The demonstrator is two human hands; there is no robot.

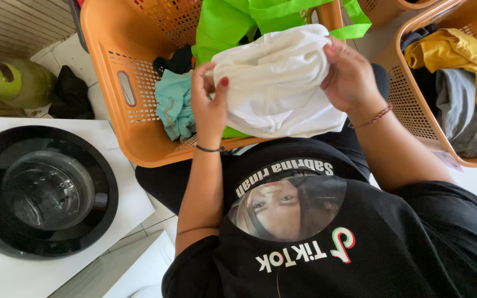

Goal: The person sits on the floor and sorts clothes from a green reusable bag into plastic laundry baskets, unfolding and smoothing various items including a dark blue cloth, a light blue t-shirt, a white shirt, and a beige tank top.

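Soft, matt white cloth [277, 83] is bunching in wrinkles between the left hand [210, 105] and right hand [349, 77]. The orange laundry basket [111, 66] is showing smooth, perforated plastic with a slight sheen. The washing machine door [42, 190] is gleaming as glossy dark glass, set in a smooth white top [6, 270]. The green bag [227, 22] is looking like matt fabric

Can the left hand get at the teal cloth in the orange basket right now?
Probably not at once: the left hand has its grip on the white cloth, shared with the right hand. The teal cloth lies uncovered just beside it in the orange basket.
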